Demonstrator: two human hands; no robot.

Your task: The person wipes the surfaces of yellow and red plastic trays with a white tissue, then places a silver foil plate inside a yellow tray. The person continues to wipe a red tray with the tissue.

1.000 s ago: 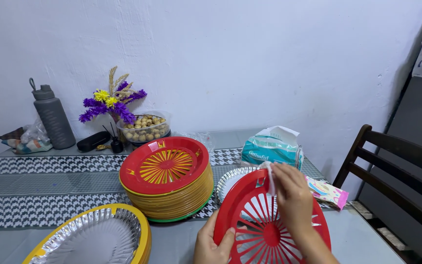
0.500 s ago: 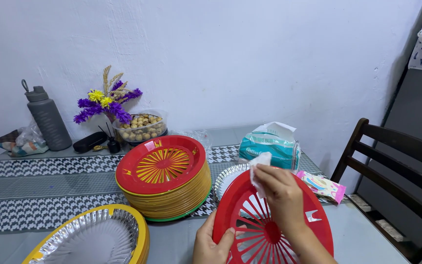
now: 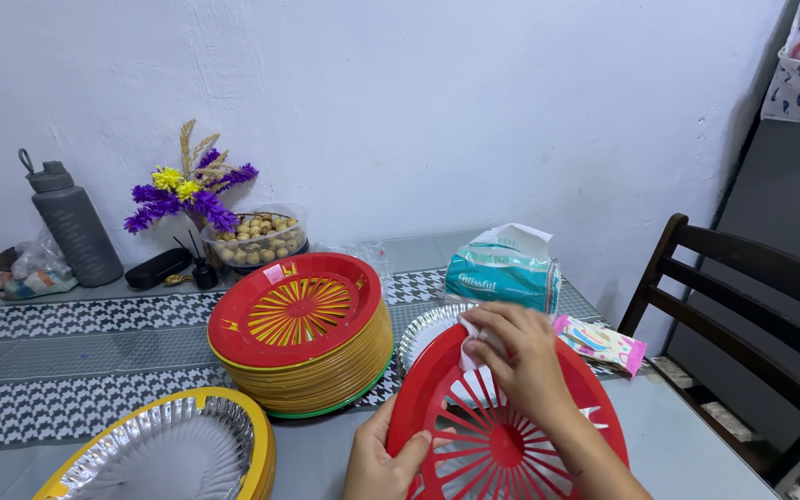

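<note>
My left hand (image 3: 380, 461) grips the near left rim of a red slotted plastic plate holder (image 3: 483, 435), tilted up toward me at the table's front. My right hand (image 3: 520, 356) presses a small white tissue (image 3: 468, 344) against the holder's upper left inner rim. Behind the holder lies a silver foil plate (image 3: 423, 329), partly hidden by it. A tall stack of plate holders (image 3: 303, 343), red on top, mostly yellow below, green at the bottom, stands to the left.
A yellow holder lined with a foil plate (image 3: 173, 454) sits front left. A tissue pack (image 3: 502, 270), a pink wipes packet (image 3: 601, 343), a bowl of nuts (image 3: 252, 239), flowers (image 3: 185, 190), a grey bottle (image 3: 68, 225) and a dark chair (image 3: 752, 315) surround the table.
My right hand slid the tissue leftward along the holder's upper rim and bunched it up. The view shifted slightly to the right.
</note>
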